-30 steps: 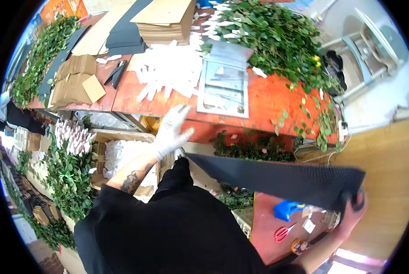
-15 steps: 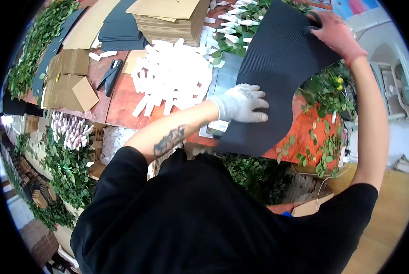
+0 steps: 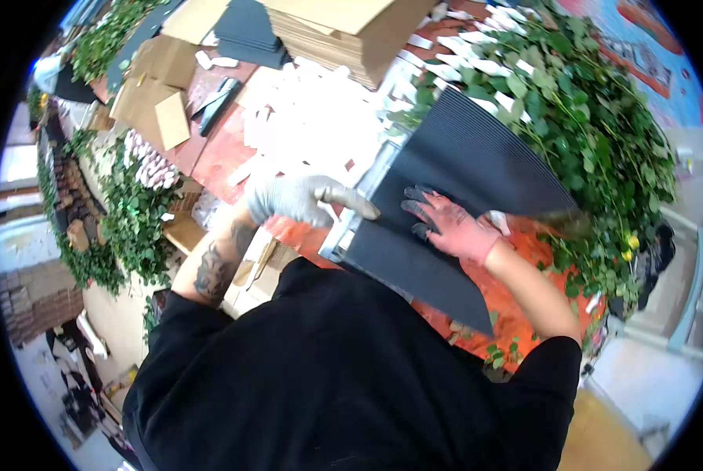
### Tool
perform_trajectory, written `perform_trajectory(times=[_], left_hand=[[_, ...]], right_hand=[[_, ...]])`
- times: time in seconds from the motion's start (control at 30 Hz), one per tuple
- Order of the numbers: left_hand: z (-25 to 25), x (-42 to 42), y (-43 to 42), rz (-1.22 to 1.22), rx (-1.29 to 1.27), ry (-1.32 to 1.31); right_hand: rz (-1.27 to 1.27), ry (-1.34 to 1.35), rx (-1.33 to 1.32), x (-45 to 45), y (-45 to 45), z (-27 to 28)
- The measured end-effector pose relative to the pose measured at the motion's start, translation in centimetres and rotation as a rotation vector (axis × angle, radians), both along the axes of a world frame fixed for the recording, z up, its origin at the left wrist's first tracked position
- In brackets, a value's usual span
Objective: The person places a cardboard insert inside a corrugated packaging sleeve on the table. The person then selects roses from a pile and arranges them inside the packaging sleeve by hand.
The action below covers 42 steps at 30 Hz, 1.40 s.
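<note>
A black corrugated sheet lies across a flat board with a pale edge. My right hand, in a pink glove with dark fingertips, rests flat on the sheet with its fingers spread. In a grey glove, my left hand is at the sheet's left edge, one digit stretched out onto it. Its other fingers are partly hidden, and a small white piece shows just below them. Beyond the left hand is a heap of white strips.
Leafy stems with white-wrapped heads lie at the back right. A cardboard stack stands behind the strips, beside black sheets. A dark stapler-like tool and folded cardboard lie left. Loose leaves lie near the front edge.
The black sheet has come down and turned onto the board. My right hand let go of its far corner and moved to its middle; my left hand slid to its left edge.
</note>
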<state>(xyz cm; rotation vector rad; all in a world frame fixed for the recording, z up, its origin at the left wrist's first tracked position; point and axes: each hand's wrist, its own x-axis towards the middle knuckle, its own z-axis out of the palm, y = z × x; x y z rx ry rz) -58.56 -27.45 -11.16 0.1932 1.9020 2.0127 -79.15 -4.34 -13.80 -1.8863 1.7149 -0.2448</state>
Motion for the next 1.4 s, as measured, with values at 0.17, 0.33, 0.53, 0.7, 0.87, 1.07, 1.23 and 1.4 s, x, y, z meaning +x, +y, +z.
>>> perform_trajectory(times=[0.17, 0.33, 0.53, 0.7, 0.87, 1.07, 1.23, 1.4], left_hand=[[2.0, 4.0, -1.5, 0.261, -0.156, 0.010], [0.5, 10.5, -16.3, 1.027, -1.346, -0.144], [-6.8, 17.6, -24.5, 1.431, -1.506, -1.033], [-8.5, 19.2, -24.3, 1.669, -1.291, -0.907], [-6.2, 22.6, -24.3, 1.910, -0.493, -0.177], [7.8, 6.2, -6.9, 1.089, -0.031, 0.237], [10.0, -0.5, -1.0, 0.417, -0.181, 0.301], [3.8, 1.7, -1.7, 0.152, -0.304, 0.045]], right_hand=[[0.133, 0.315, -0.004, 2.0, -4.0, -6.9], [0.095, 0.259, 0.014, 1.4, -4.1, -7.4], [0.155, 0.284, 0.203, 1.8, -6.2, -2.4], [0.168, 0.335, 0.229, 2.7, -7.2, -0.5], [-0.390, -0.501, 0.160, 2.8, -7.3, 7.4], [-0.690, -1.092, 0.102, 5.5, -8.2, 20.3], [-1.110, -0.918, 0.019, 4.5, -0.6, 19.5], [-0.931, -1.251, 0.545, -0.6, 4.1, 15.4]])
